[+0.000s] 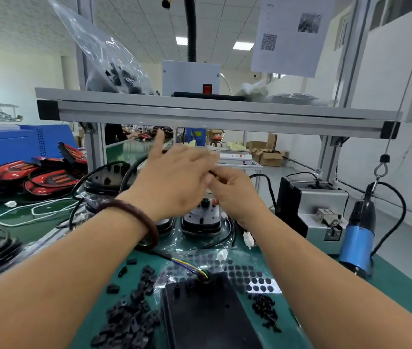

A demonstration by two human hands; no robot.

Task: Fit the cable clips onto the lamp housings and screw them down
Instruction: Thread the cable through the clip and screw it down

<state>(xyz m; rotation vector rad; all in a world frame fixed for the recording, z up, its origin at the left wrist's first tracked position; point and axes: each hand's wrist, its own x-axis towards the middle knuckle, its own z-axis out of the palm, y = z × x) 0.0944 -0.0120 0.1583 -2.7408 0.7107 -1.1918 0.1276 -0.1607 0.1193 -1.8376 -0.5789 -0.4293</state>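
Note:
Both hands are raised over the middle of the bench. My left hand (172, 175) is blurred, with fingers spread and holding nothing that I can make out. My right hand (232, 192) pinches a thin black cable (212, 172) above a round lamp housing (201, 217) wrapped in clear plastic. A second housing (104, 182) stands behind on the left. A pile of small black cable clips (129, 318) lies on the green mat near me. A flat black housing (205, 313) with coloured wires lies at the front centre. Small black screws (265, 311) are heaped to its right.
A blue electric screwdriver (358, 238) hangs on a cord at the right. A grey screw feeder (320, 212) sits beside it. Red lamp lenses (39, 177) are stacked at the left, with white cables (34, 210) on the mat. An aluminium shelf (215, 114) crosses overhead.

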